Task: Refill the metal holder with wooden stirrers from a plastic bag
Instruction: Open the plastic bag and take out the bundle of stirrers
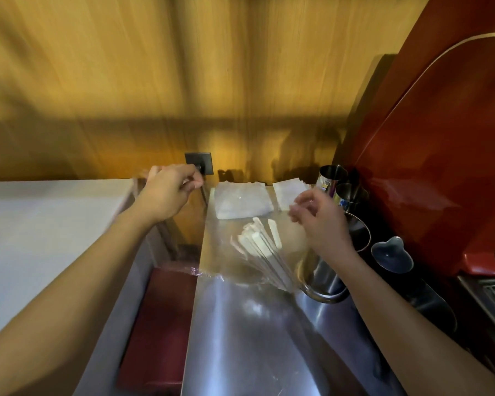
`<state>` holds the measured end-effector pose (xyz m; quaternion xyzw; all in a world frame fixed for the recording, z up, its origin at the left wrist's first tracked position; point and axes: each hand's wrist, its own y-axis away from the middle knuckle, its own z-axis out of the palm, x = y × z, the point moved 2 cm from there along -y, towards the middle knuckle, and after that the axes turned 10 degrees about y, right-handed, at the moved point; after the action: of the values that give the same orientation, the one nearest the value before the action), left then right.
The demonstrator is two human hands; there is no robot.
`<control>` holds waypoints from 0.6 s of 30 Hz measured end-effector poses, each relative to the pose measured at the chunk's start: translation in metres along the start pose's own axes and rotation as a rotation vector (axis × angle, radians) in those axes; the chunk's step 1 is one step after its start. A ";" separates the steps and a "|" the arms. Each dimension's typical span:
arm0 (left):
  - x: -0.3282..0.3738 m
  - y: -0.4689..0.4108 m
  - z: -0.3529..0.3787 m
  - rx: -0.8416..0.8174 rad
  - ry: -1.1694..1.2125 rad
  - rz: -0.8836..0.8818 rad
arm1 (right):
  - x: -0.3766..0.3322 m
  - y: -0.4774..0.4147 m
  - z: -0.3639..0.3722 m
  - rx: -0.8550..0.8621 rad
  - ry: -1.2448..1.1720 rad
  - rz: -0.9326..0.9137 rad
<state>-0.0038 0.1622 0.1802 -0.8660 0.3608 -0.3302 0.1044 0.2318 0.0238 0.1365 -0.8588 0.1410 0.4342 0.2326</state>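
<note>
A clear plastic bag (223,230) is stretched in the air between my two hands, over the steel counter (240,332). Inside it lie several pale wooden stirrers (259,242), fanned out, their lower ends slanting down towards the round metal holder (322,285). The holder stands on the counter, partly hidden behind my right wrist. My left hand (169,192) is closed, pinching the bag's left edge near the wall. My right hand (319,221) pinches the bag's right edge above the holder. The view is motion-blurred.
Folded white cloths (240,201) lie at the back of the counter. Metal jugs (333,174) and dark pitchers (392,254) stand to the right, against a red coffee machine (440,138). A white surface (40,224) lies left, with a dark red object (160,324) in the gap.
</note>
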 end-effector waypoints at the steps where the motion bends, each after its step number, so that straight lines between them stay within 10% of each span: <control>1: 0.003 0.001 0.001 0.040 -0.008 0.034 | -0.002 -0.001 -0.003 0.055 -0.005 -0.016; 18: 0.016 -0.008 0.017 0.015 -0.048 0.024 | 0.009 0.002 -0.011 0.114 0.052 0.002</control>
<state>0.0198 0.1563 0.1785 -0.8683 0.3661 -0.3110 0.1237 0.2436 0.0154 0.1342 -0.8548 0.1723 0.4033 0.2773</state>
